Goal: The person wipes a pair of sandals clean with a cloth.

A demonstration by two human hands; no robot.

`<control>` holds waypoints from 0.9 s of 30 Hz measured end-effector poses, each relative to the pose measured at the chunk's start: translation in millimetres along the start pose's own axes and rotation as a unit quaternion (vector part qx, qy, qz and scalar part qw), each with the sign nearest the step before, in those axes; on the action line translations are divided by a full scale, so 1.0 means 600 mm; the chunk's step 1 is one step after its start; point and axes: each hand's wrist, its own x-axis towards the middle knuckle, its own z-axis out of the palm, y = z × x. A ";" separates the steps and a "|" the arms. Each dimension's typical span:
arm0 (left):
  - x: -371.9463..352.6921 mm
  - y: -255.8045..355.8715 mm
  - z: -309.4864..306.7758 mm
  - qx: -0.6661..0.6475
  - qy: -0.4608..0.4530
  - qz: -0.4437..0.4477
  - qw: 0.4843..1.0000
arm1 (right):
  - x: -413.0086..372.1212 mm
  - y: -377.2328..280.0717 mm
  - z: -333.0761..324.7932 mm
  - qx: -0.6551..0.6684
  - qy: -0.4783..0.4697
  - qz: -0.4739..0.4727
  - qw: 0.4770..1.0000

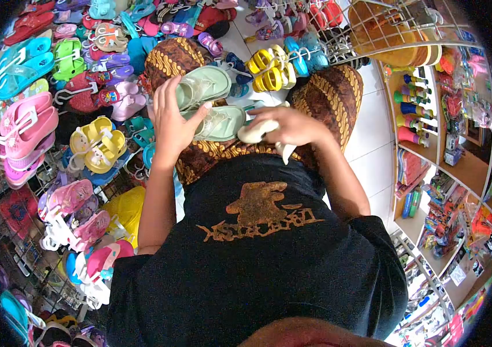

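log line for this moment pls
left hand: grips pale green plastic sandals; right hand: holds cream rounded object beside them; around: racks of coloured sandals

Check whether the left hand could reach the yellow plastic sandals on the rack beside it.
Probably yes: nothing blocks the left hand from the yellow plastic sandals, though it holds pale green sandals.

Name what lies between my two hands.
Head view: mint-green sandals, gripped by the left hand; the right hand holds a white object beside them.
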 end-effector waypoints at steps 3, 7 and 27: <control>-0.006 0.019 -0.017 0.084 -0.039 -0.058 0.994 | 0.029 0.002 0.034 0.064 -0.053 0.068 0.994; -0.016 0.014 -0.045 0.101 -0.037 -0.151 0.983 | 0.067 0.024 0.060 0.115 0.103 -0.053 0.987; -0.043 0.016 0.004 0.043 0.079 -0.135 0.987 | 0.159 -0.090 -0.032 -0.171 0.298 -0.218 0.913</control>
